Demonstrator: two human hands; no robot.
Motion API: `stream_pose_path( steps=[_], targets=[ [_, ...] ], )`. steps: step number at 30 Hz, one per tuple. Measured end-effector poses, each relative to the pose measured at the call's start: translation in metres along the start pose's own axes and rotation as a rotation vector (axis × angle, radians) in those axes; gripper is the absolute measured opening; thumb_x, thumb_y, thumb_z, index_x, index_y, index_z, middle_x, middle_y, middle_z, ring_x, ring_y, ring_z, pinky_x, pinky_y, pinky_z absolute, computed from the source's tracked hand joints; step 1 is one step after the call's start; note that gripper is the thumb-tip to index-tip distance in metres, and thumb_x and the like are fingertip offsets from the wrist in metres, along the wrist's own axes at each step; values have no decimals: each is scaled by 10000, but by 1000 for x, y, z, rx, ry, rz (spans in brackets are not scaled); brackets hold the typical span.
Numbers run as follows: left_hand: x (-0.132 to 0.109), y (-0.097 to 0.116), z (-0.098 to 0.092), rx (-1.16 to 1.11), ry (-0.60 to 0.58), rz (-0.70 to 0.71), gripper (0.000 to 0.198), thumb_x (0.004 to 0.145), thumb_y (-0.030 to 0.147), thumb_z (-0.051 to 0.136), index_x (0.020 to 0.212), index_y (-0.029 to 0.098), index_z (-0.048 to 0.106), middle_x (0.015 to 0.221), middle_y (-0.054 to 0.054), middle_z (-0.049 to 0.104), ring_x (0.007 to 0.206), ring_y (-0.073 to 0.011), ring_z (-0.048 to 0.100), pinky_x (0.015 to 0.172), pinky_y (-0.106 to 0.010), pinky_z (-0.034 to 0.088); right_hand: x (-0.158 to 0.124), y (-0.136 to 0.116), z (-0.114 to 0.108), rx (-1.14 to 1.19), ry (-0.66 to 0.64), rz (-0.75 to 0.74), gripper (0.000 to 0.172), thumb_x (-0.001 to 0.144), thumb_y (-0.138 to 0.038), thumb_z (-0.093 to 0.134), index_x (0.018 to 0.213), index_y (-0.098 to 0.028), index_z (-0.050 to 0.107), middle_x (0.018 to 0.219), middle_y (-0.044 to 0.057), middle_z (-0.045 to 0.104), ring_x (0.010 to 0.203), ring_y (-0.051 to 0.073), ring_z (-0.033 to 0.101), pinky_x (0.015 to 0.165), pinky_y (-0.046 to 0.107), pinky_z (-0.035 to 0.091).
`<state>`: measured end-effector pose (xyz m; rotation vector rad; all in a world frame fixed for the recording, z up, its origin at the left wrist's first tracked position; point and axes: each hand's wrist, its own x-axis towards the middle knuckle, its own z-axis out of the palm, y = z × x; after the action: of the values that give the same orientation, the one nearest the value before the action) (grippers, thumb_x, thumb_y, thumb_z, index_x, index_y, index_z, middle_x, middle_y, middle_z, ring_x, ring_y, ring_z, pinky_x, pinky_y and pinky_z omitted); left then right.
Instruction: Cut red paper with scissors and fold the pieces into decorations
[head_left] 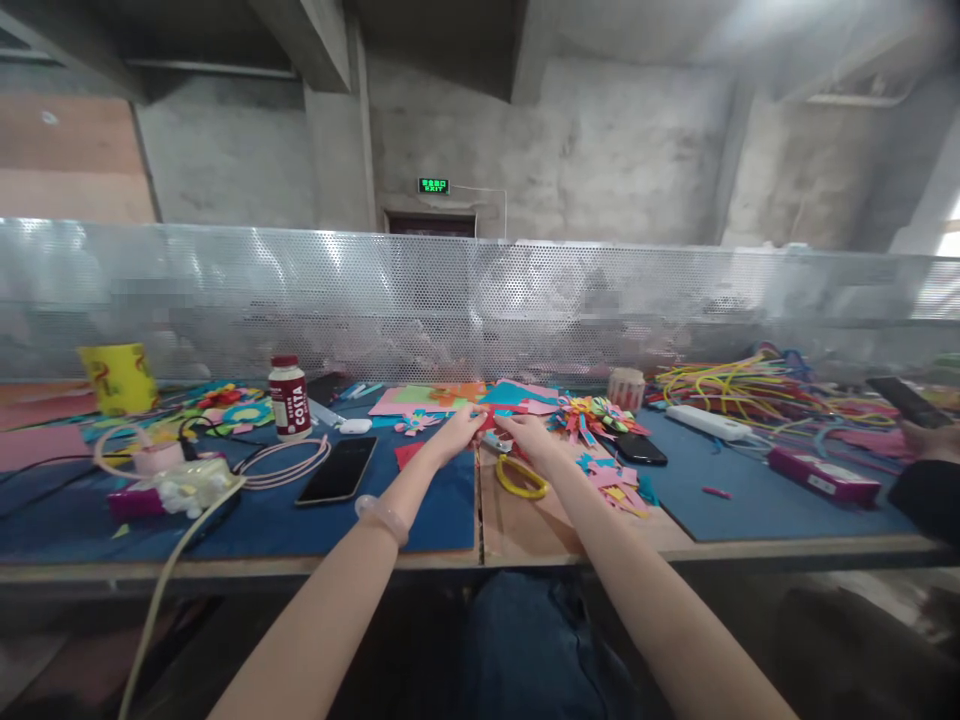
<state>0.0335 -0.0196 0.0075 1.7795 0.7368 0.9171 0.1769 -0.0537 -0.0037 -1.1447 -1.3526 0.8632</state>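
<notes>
My left hand (459, 430), a translucent bangle on its wrist, pinches the left side of a small piece of red paper (492, 419). At the paper's right side my right hand (526, 436) has its fingers closed on it too. Just below the hands lie yellow-handled scissors (522, 480), their blades partly hidden near my right hand. Sheets of coloured paper (401, 400) spread behind the hands. Right of my right hand is a heap of colourful paper flowers (592, 418); cut paper pieces (619, 485) lie in front of it.
A black phone (339, 470), a Costa bottle (289, 398), cables and a power strip (176, 488) occupy the left. Rightward are another phone (640, 449), a white power strip (707, 422), pipe cleaners (720, 390) and a person's sleeve (926, 495). A perforated metal screen (337, 300) stands behind.
</notes>
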Motion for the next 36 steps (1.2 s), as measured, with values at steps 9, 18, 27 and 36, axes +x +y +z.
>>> stream_pose_path(
  steps=[9,18,27,36],
  targets=[
    [-6,2,5,89,-10,42,301,808,387,429,976,141,475,522,51,424,405,-62,361,403,-178,284,4,8,0,123,-6,17,342,583,-458,627,615,-119,589,537,1,552,471,77,452,430,187,275],
    [-10,3,1,192,-104,235,446,622,364,664,990,138,554,844,-86,629,660,-150,585,578,-245,436,-2,16,-2,76,112,-75,391,598,-525,595,619,-139,537,509,-31,484,431,68,381,434,203,279],
    [-14,9,-4,210,-160,148,443,742,517,458,910,144,629,816,-84,670,599,-158,602,512,-228,420,-6,9,-3,-198,156,-242,430,681,-579,468,588,-160,485,511,-32,451,467,83,382,463,208,292],
    [-17,12,-2,78,-160,38,492,758,539,419,707,115,665,693,-124,666,583,-195,610,517,-265,420,-6,10,-4,-159,106,-283,410,710,-568,439,589,-176,440,496,-37,433,459,82,387,441,197,300]
  ],
)
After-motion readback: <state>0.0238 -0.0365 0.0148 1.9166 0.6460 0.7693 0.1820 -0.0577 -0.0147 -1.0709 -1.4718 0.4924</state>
